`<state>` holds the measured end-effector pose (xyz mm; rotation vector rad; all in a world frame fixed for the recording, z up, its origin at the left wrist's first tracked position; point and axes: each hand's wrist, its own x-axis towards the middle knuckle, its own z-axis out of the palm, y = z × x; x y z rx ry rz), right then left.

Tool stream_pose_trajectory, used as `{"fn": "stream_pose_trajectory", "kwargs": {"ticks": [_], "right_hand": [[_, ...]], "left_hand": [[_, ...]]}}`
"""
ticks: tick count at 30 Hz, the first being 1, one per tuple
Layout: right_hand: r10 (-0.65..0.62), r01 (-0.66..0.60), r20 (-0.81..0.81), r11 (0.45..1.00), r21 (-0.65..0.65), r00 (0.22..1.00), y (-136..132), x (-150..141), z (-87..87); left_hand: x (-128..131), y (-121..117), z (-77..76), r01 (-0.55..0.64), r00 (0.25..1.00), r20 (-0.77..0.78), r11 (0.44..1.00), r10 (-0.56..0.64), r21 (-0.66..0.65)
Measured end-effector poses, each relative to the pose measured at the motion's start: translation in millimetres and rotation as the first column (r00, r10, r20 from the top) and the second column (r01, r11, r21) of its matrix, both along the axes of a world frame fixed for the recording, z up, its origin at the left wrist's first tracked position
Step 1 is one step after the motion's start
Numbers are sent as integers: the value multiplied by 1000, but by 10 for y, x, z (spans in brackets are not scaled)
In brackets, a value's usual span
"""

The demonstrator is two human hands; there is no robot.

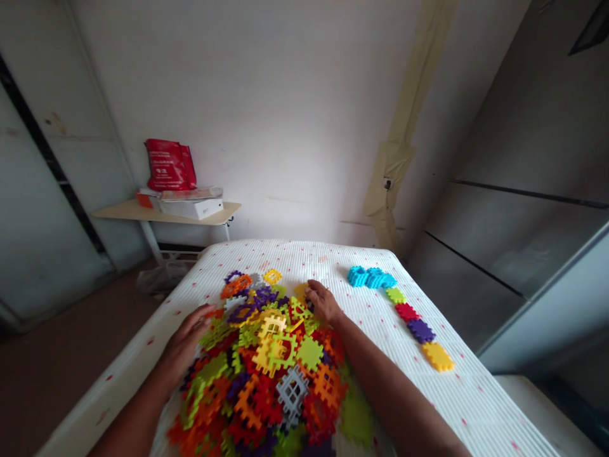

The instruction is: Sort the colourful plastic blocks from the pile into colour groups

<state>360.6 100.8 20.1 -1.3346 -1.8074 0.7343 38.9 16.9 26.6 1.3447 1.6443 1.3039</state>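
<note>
A big heap of plastic interlocking building pieces (273, 355) in yellow, orange, red, green, purple and grey lies in front of me. My left hand (188, 333) is at the heap's left edge, fingers stretched out beside an orange piece; I cannot tell whether they touch it. At the far right edge, my right hand (324, 303) rests with bent, parted fingers against the pieces, its tips beside a yellow piece (301, 292). No piece is clearly gripped in either hand. Some pieces are hidden under others.
On the white dotted bed cover (295, 257), linked blue pieces (371, 277) lie at the far right. A row of green, red, purple and yellow pieces (438, 357) runs from them towards me. A small table (118, 211) with a red bag (171, 165) stands back left.
</note>
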Motion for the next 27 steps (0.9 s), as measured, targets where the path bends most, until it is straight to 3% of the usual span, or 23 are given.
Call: {"fn": "stream_pose_trajectory", "kwargs": {"ticks": [4,8,13,19,24,27], "right_hand": [[144,-159,-227,986,-48,963,110,-127,58],[66,-56,-272,997,46,960,-41,20,159],[-73,80,-120,996,49,990,-777,583,180],[-166,166,123,986,8,979,-1781,1051,-73],[-96,19,363,978,209,927,-2099,960,-88],[-88,-15,420,972,235,903,-2149,872,-10]], "left_hand": [[30,15,-9,-7,1000,-21,1000,7,1],[3,16,-53,19,999,-33,1000,-19,1],[-11,23,-66,18,999,-30,1000,-18,20],[13,13,-14,-26,999,-18,999,26,42],[22,-81,36,-64,998,-15,997,64,50],[-17,-170,19,-86,996,9,996,86,32]]}}
